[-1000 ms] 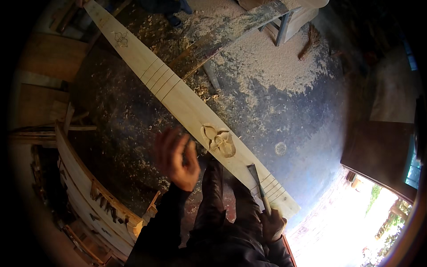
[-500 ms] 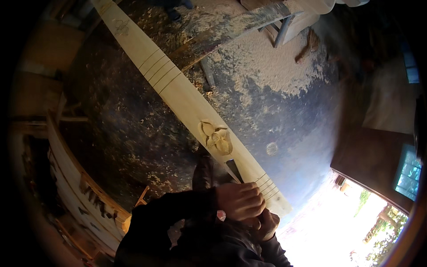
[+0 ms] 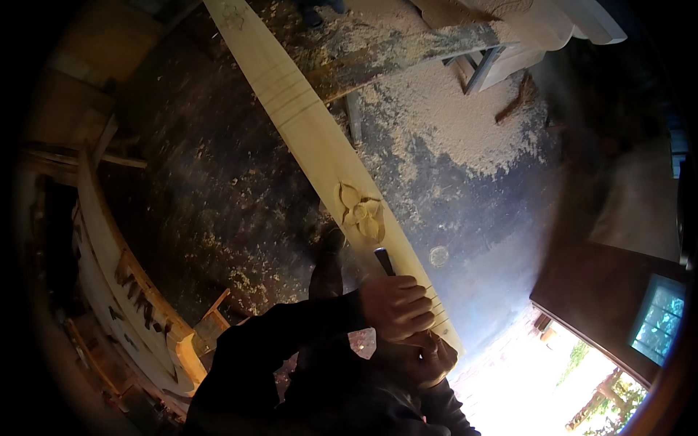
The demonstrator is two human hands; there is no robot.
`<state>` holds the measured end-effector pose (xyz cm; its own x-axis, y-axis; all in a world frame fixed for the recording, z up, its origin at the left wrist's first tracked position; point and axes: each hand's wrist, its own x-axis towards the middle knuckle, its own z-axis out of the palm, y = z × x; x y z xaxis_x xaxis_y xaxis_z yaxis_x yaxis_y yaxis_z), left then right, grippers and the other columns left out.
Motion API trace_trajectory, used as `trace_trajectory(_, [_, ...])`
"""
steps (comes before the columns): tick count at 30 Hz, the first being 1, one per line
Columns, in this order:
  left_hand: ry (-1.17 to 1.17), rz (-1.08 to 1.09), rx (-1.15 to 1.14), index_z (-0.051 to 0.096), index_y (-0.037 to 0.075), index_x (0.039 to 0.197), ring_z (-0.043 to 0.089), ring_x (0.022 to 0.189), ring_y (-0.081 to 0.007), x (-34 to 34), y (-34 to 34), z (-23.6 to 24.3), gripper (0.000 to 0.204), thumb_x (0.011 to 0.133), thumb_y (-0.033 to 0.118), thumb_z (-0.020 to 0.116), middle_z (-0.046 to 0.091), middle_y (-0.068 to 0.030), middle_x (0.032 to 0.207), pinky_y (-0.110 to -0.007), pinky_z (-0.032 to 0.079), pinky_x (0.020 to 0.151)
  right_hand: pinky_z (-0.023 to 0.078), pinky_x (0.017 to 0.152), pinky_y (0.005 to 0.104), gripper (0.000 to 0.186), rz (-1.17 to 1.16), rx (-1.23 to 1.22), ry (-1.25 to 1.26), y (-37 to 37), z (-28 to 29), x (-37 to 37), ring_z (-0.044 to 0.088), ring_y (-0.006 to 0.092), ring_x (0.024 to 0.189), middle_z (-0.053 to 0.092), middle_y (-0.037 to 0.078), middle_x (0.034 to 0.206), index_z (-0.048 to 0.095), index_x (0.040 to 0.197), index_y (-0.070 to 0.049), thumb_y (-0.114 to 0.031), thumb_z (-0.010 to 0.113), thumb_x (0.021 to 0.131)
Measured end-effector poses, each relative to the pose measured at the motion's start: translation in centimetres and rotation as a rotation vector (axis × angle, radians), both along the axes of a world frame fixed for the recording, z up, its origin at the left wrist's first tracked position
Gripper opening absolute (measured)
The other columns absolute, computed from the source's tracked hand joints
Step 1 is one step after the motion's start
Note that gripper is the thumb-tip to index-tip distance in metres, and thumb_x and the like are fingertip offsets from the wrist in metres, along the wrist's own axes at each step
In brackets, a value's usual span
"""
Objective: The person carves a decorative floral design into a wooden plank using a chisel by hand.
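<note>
A long pale wooden board [image 3: 320, 156] runs from the upper left down toward me, with a four-petalled flower [image 3: 361, 213] carved in relief near my hands. My left hand [image 3: 398, 308] is closed around a carving chisel [image 3: 385, 263], whose dark metal blade points away from me. Its tip lies at or just short of the flower's nearest petal. Close behind, my right hand [image 3: 432, 361] is closed at the back end of the tool; the handle is mostly hidden by the fingers. Grooves cross the board beside my left hand.
Beyond the board a plank bench [image 3: 407, 58] stands amid sawdust [image 3: 451, 123] on the dark floor. A curved wooden rack [image 3: 131, 269] with several tools is at the left. A bright doorway [image 3: 523, 378] opens at the lower right. Someone's shoe [image 3: 313, 17] shows at the top.
The whole view has shifted, so the board appears steeper and farther right. Both hands remain on the chisel, and its blade now shows narrower, still beside the flower's near petal.
</note>
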<state>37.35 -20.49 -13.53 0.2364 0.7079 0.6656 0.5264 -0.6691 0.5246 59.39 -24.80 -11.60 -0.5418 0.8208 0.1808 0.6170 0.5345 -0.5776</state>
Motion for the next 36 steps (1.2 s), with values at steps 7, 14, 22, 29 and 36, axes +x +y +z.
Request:
trace_trajectory(7, [-0.035,0.160,-0.050,0.053,0.014,0.073,0.050,0.058,-0.0182,1.1,0.1,-0.6,0.046,0.088,0.049,0.078,0.044,0.0002,0.069,-0.034,0.037,0.054,0.059,0.064,0.0412,0.024,0.059,0.105,-0.057,1.3,0.7,-0.7,0.077,0.0341,0.074,0.079,0.014,0.094,0.080,0.108,-0.004,-0.004,0.080,0.084])
trace_trajectory(14, [-0.081,0.123,-0.072,0.053,0.014,0.074,0.055,0.066,-0.0188,0.8,0.5,0.1,0.044,0.085,0.046,0.081,0.049,-0.0002,0.074,-0.034,0.040,0.058,0.057,0.062,0.0408,0.024,0.027,0.028,0.013,1.2,0.1,-0.6,0.075,0.0351,0.071,0.078,0.016,0.092,0.081,0.107,-0.003,-0.005,0.083,0.083])
trace_trajectory(22, [-0.039,0.096,-0.098,0.052,0.013,0.075,0.056,0.069,-0.0193,0.6,0.5,0.1,0.045,0.083,0.044,0.084,0.053,-0.0007,0.077,-0.034,0.041,0.061,0.053,0.058,0.0407,0.024,0.028,0.002,0.049,1.1,-1.1,-0.1,0.071,0.0349,0.066,0.076,0.014,0.088,0.081,0.106,-0.004,-0.006,0.084,0.082])
trace_trajectory(29, [-0.050,0.124,-0.092,0.054,0.013,0.076,0.051,0.071,-0.0181,0.8,0.6,-0.4,0.044,0.088,0.045,0.083,0.046,0.0001,0.076,-0.034,0.041,0.065,0.052,0.056,0.0399,0.022,0.019,-0.036,0.011,1.3,-0.5,-0.5,0.071,0.0332,0.065,0.076,0.014,0.087,0.080,0.102,-0.004,-0.005,0.085,0.081])
trace_trajectory(36, [-0.045,0.107,-0.122,0.054,0.012,0.075,0.058,0.072,-0.0207,0.6,0.6,-0.1,0.042,0.083,0.040,0.084,0.055,-0.0015,0.079,-0.035,0.043,0.064,0.052,0.055,0.0396,0.026,0.027,-0.057,-0.001,2.0,0.7,-0.8,0.070,0.0329,0.063,0.076,0.014,0.089,0.080,0.103,-0.003,0.004,0.076,0.078])
